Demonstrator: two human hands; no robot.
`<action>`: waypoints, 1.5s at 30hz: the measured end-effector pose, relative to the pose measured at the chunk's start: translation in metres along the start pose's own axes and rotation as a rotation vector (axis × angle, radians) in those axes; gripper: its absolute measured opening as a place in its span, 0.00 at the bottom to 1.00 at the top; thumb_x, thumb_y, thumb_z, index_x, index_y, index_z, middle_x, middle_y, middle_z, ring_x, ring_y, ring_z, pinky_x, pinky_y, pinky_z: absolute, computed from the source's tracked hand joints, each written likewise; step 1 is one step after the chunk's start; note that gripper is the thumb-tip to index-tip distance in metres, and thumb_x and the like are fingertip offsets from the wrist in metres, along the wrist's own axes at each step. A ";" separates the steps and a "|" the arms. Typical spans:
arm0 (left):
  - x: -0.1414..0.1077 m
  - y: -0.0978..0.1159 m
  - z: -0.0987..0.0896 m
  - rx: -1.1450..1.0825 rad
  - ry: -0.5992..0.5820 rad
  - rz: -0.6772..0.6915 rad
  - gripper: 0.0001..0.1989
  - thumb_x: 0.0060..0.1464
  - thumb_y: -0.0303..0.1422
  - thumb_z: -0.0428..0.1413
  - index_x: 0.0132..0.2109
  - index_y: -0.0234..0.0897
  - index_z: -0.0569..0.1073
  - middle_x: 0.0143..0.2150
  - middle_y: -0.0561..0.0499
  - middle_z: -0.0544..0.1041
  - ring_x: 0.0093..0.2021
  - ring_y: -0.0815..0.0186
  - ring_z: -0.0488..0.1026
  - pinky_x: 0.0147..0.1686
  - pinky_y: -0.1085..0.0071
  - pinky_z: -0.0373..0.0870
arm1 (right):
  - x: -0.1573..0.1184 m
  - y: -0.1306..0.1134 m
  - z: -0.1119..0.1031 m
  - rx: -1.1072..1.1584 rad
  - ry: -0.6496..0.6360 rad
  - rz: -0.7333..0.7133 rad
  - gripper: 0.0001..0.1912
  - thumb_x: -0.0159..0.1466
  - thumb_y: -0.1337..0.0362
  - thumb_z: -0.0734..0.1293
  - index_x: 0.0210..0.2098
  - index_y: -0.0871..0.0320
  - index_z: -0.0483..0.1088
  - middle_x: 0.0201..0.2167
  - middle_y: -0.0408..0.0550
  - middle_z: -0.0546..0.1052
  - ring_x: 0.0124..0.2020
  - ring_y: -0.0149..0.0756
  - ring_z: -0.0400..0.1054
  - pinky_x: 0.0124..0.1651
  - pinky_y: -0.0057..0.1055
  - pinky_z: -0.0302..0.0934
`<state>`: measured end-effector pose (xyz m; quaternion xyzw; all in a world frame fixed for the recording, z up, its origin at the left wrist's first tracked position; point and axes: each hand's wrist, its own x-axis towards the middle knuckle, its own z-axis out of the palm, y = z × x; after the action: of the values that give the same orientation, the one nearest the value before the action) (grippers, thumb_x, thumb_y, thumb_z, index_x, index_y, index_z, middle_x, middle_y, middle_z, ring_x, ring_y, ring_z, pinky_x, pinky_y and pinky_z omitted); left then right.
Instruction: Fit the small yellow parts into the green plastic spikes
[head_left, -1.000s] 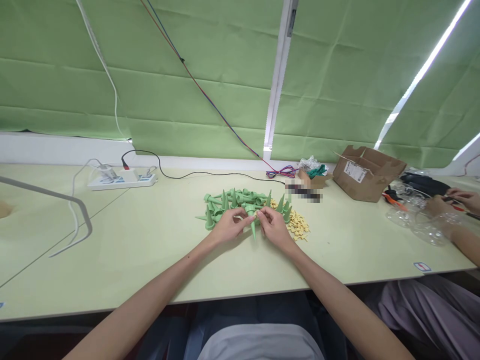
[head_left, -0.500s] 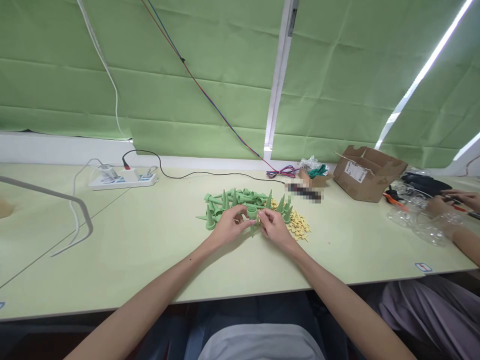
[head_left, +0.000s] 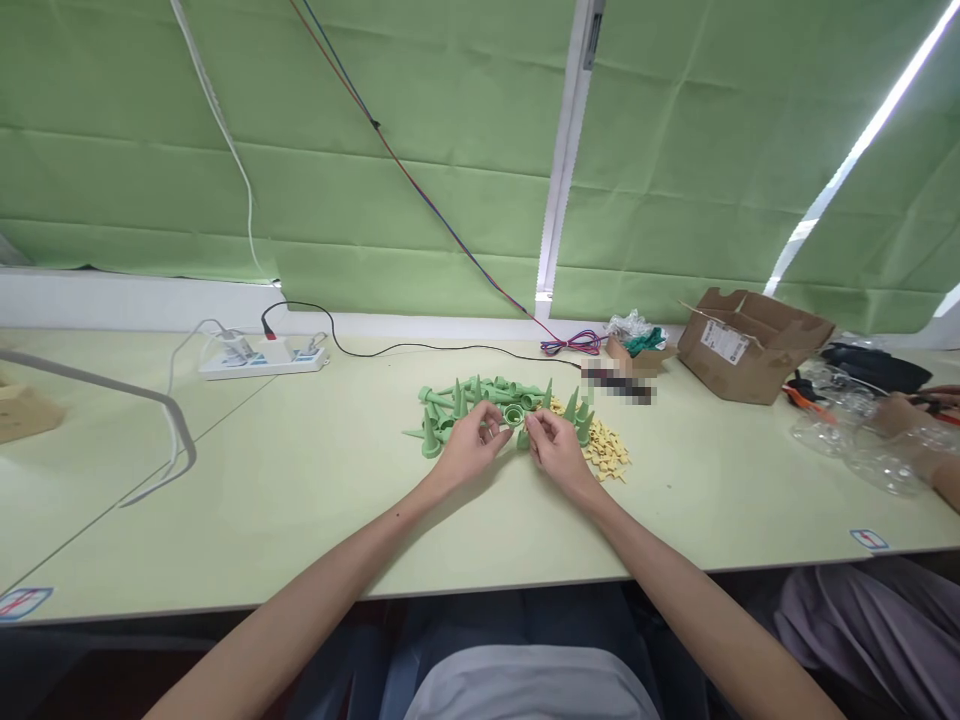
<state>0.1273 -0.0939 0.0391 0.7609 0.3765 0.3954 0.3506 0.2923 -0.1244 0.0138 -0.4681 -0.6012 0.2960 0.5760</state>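
Green fabric blind (head_left: 405, 200) fills the background above a long pale yellow-green table (head_left: 300, 530), where an open brown cardboard box (head_left: 724, 360) sits toward the far right. Nearer the middle lies a spread of green plastic cone-shaped spikes (head_left: 460, 402), some upright, others on their sides, with both hands at its near edge. The left hand (head_left: 469, 448) has its thumb and fingers parted, looser than half a second ago, when they closed round a spike; whether they touch anything now, I cannot tell. The right hand (head_left: 559, 450) has its fingertips drawn close together, but what, if anything, they pinch is too small to make out. Beside it is a heap of small yellow plastic pieces (head_left: 607, 452), which looks unchanged. Between the hands, in front of the spread, a round green plastic cup end (head_left: 514, 415) now shows its opening to the viewer, and the tip that pointed down toward the person no longer shows. I judge that the spike has been turned, its socket exposed, with the left hand's hold on it eased.
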 end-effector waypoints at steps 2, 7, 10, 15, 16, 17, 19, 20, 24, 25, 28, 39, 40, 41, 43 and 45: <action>0.001 0.000 -0.001 -0.081 -0.032 -0.043 0.15 0.56 0.46 0.53 0.34 0.37 0.66 0.26 0.55 0.68 0.21 0.72 0.63 0.22 0.74 0.62 | 0.000 -0.001 -0.001 -0.012 0.019 -0.013 0.20 0.66 0.46 0.60 0.28 0.55 0.61 0.17 0.38 0.61 0.17 0.29 0.55 0.21 0.27 0.51; 0.004 0.003 -0.003 -0.348 -0.181 -0.265 0.28 0.57 0.56 0.47 0.28 0.34 0.68 0.20 0.53 0.65 0.17 0.71 0.64 0.16 0.74 0.60 | -0.003 -0.007 -0.002 -0.084 0.026 -0.064 0.18 0.67 0.49 0.59 0.30 0.56 0.64 0.20 0.40 0.64 0.19 0.30 0.56 0.23 0.27 0.52; 0.005 0.005 -0.003 -0.445 -0.231 -0.374 0.30 0.55 0.58 0.48 0.26 0.33 0.69 0.20 0.51 0.66 0.17 0.71 0.64 0.15 0.74 0.60 | -0.005 -0.010 -0.002 -0.131 -0.007 -0.106 0.18 0.67 0.49 0.58 0.31 0.56 0.66 0.22 0.41 0.66 0.21 0.31 0.58 0.25 0.28 0.53; 0.004 0.001 -0.004 -0.556 -0.282 -0.399 0.25 0.54 0.55 0.53 0.29 0.34 0.68 0.23 0.51 0.70 0.18 0.72 0.66 0.15 0.75 0.60 | -0.006 -0.011 -0.002 -0.147 -0.049 -0.126 0.17 0.67 0.50 0.58 0.31 0.56 0.66 0.22 0.42 0.66 0.21 0.32 0.57 0.26 0.28 0.52; 0.003 0.000 -0.004 -0.571 -0.290 -0.398 0.24 0.53 0.54 0.54 0.30 0.34 0.68 0.24 0.50 0.70 0.18 0.71 0.67 0.15 0.75 0.61 | -0.006 -0.011 -0.002 -0.147 -0.050 -0.125 0.17 0.67 0.50 0.58 0.31 0.56 0.66 0.22 0.42 0.66 0.21 0.32 0.57 0.25 0.28 0.51; 0.003 -0.001 -0.004 -0.582 -0.296 -0.394 0.24 0.53 0.53 0.54 0.31 0.34 0.68 0.24 0.50 0.71 0.18 0.71 0.67 0.15 0.75 0.61 | -0.006 -0.011 -0.002 -0.146 -0.054 -0.124 0.17 0.67 0.51 0.58 0.31 0.55 0.66 0.22 0.42 0.65 0.21 0.32 0.56 0.25 0.28 0.50; 0.003 -0.003 -0.004 -0.591 -0.310 -0.383 0.23 0.54 0.52 0.55 0.32 0.34 0.69 0.25 0.50 0.71 0.18 0.71 0.67 0.15 0.75 0.61 | -0.006 -0.010 -0.002 -0.143 -0.065 -0.124 0.16 0.68 0.51 0.58 0.31 0.55 0.66 0.22 0.42 0.65 0.21 0.32 0.56 0.25 0.28 0.49; 0.003 -0.003 -0.005 -0.592 -0.316 -0.378 0.23 0.54 0.52 0.55 0.33 0.33 0.69 0.25 0.50 0.71 0.18 0.71 0.67 0.15 0.75 0.61 | -0.006 -0.010 -0.003 -0.143 -0.069 -0.123 0.16 0.68 0.52 0.58 0.31 0.55 0.66 0.21 0.41 0.64 0.21 0.32 0.55 0.25 0.28 0.49; 0.002 -0.001 -0.007 -0.566 -0.339 -0.346 0.22 0.55 0.51 0.55 0.35 0.32 0.70 0.25 0.51 0.70 0.18 0.72 0.67 0.15 0.76 0.60 | -0.007 -0.009 -0.004 -0.162 -0.080 -0.122 0.16 0.68 0.53 0.58 0.30 0.55 0.66 0.21 0.41 0.63 0.21 0.31 0.54 0.26 0.28 0.48; 0.002 0.000 -0.008 -0.551 -0.346 -0.330 0.22 0.55 0.51 0.55 0.35 0.32 0.71 0.24 0.52 0.68 0.18 0.72 0.67 0.16 0.76 0.60 | -0.006 -0.009 -0.005 -0.169 -0.085 -0.124 0.15 0.68 0.53 0.58 0.30 0.56 0.66 0.21 0.40 0.63 0.21 0.31 0.54 0.26 0.28 0.48; 0.001 0.001 -0.010 -0.478 -0.357 -0.265 0.22 0.56 0.50 0.54 0.36 0.33 0.71 0.20 0.55 0.65 0.18 0.71 0.66 0.16 0.76 0.60 | -0.006 -0.009 -0.005 -0.188 -0.092 -0.124 0.16 0.68 0.54 0.58 0.29 0.56 0.65 0.20 0.40 0.62 0.21 0.31 0.53 0.27 0.28 0.48; -0.003 0.005 -0.012 -0.203 -0.346 -0.061 0.19 0.56 0.49 0.53 0.32 0.36 0.65 0.21 0.56 0.68 0.18 0.71 0.66 0.18 0.74 0.61 | -0.005 -0.005 -0.007 -0.264 -0.095 -0.113 0.18 0.69 0.55 0.57 0.25 0.56 0.58 0.20 0.38 0.59 0.23 0.30 0.53 0.28 0.28 0.47; -0.003 0.005 -0.012 -0.191 -0.346 -0.047 0.18 0.56 0.48 0.53 0.32 0.37 0.64 0.21 0.57 0.67 0.18 0.71 0.65 0.18 0.74 0.61 | -0.005 -0.004 -0.007 -0.269 -0.095 -0.112 0.18 0.69 0.55 0.57 0.25 0.56 0.57 0.20 0.38 0.59 0.23 0.30 0.53 0.28 0.28 0.47; -0.003 0.005 -0.012 -0.178 -0.343 -0.035 0.18 0.57 0.48 0.53 0.32 0.37 0.64 0.21 0.57 0.67 0.18 0.72 0.65 0.19 0.75 0.60 | -0.005 -0.004 -0.007 -0.273 -0.094 -0.112 0.18 0.69 0.55 0.57 0.25 0.56 0.57 0.20 0.38 0.59 0.23 0.30 0.53 0.28 0.28 0.47; -0.003 0.004 -0.011 -0.139 -0.324 -0.011 0.17 0.58 0.46 0.52 0.31 0.37 0.64 0.22 0.57 0.66 0.18 0.73 0.64 0.19 0.75 0.60 | -0.004 -0.003 -0.007 -0.277 -0.094 -0.113 0.19 0.69 0.55 0.57 0.24 0.56 0.55 0.20 0.38 0.57 0.23 0.30 0.52 0.28 0.29 0.47; -0.003 0.002 -0.009 -0.079 -0.277 0.031 0.16 0.58 0.44 0.52 0.31 0.36 0.64 0.25 0.56 0.66 0.20 0.73 0.64 0.21 0.75 0.61 | -0.004 -0.002 -0.006 -0.281 -0.093 -0.117 0.20 0.69 0.54 0.57 0.23 0.56 0.54 0.19 0.38 0.57 0.23 0.30 0.52 0.28 0.29 0.47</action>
<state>0.1187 -0.0954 0.0441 0.7996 0.2969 0.3066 0.4225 0.2977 -0.1300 0.0154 -0.4943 -0.6888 0.1963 0.4927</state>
